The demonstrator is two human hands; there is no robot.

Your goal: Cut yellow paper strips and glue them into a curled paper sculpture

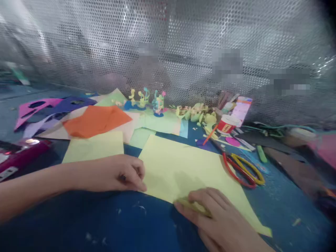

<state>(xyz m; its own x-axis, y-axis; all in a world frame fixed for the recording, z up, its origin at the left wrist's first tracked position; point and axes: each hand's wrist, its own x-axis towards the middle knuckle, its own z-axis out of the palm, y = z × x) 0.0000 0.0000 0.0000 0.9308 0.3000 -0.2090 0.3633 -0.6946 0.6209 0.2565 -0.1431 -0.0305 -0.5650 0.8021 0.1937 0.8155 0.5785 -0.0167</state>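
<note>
A light yellow sheet of paper (181, 168) lies on the blue table in front of me. My left hand (118, 173) rests on the sheet's left corner, fingers curled and pressing down. At the sheet's near edge my right hand (212, 213) pinches a folded or rolled bit of yellow-green paper (193, 206). The picture is blurred, so the fold's exact shape is unclear.
Red and yellow scissors (243, 169) lie right of the sheet. Behind are an orange sheet (96, 120), a second yellow sheet (94, 147), pink and purple cut-outs (44, 106), small paper figures (147, 99), a red-and-white glue pot (227, 124) and a perforated metal screen (168, 45).
</note>
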